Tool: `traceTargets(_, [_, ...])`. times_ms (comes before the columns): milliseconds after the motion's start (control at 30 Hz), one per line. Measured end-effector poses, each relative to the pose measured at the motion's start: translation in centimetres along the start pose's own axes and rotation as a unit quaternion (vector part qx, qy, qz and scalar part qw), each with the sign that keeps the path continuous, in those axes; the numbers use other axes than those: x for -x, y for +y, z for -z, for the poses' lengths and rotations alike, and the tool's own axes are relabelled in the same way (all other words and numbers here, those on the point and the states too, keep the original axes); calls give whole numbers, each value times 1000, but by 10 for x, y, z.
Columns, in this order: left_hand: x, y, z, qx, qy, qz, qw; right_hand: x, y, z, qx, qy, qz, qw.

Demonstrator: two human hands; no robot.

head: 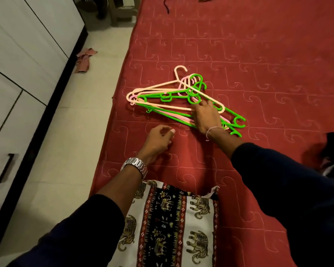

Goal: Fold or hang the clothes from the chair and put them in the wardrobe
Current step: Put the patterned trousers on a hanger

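A tangle of thin plastic hangers (174,99) — green, pink and cream — lies on a red quilted bed (258,54). The right hand (206,116) rests on them, fingers spread; the left hand (158,140) hovers nearby, loosely curled, empty. An elephant-print garment (172,224) lies at the near edge.

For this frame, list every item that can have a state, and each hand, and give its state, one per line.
Hangers: tangled pile lying flat on the bed.
Right hand: fingers resting on the hangers, nothing lifted.
Left hand: loosely curled above the bedspread, holding nothing.
Elephant-print garment: folded, lying at the bed's near edge.
Wardrobe doors: closed.
Pink cloth: crumpled on the floor.
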State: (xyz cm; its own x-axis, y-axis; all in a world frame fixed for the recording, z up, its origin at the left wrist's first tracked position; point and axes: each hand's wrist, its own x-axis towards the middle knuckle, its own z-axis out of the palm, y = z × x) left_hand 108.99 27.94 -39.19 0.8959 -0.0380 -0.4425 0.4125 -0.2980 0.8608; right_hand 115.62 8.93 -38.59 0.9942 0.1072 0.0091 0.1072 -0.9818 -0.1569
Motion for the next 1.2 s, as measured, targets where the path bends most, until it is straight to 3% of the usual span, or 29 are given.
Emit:
traceTargets(200, [-3,1,-1,107,23,32,993,21,-12,19,-13,1,26,1000])
traceTargets(267, [0,9,-2,137,35,30,990,42,-20,33,-20,-36,-13,999])
traceTargets(333, [4,16,-4,182,49,29,982,67,-25,53,-38,-196,-33,979])
traceTargets(367, [7,19,-4,206,57,24,977,81,-33,68,-36,-241,-12,970])
traceTargets(400, [11,21,-3,232,66,15,970,98,-46,92,-81,-249,-45,964])
traceTargets(433, [17,23,-2,258,76,6,963,112,-51,101,-113,-242,-74,961])
traceTargets(500, [30,26,2,300,94,0,949,118,-50,82,-107,-187,-39,976])
traceTargets(567, [46,26,6,319,96,-3,943,137,-61,70,-107,-48,15,993])
traceTargets(733, [94,21,19,292,60,-11,955,190,-75,56,-149,5,84,985])
traceTargets(800, [114,16,31,288,39,-2,957,212,-84,60,-172,50,54,982])
traceTargets(833, [122,14,38,284,24,2,959,217,-84,61,-204,71,-4,977])
traceTargets(933, [151,6,56,268,-34,14,963,234,-85,66,-314,98,-180,927])
traceTargets(1000, [168,2,62,259,-71,25,963,240,-84,76,-430,46,-248,867])
traceTargets(1100, [190,-8,71,241,-117,51,962,254,-91,86,-596,-28,-246,764])
traceTargets(1200, [207,-22,77,210,-166,87,960,269,-102,86,-649,6,-207,733])
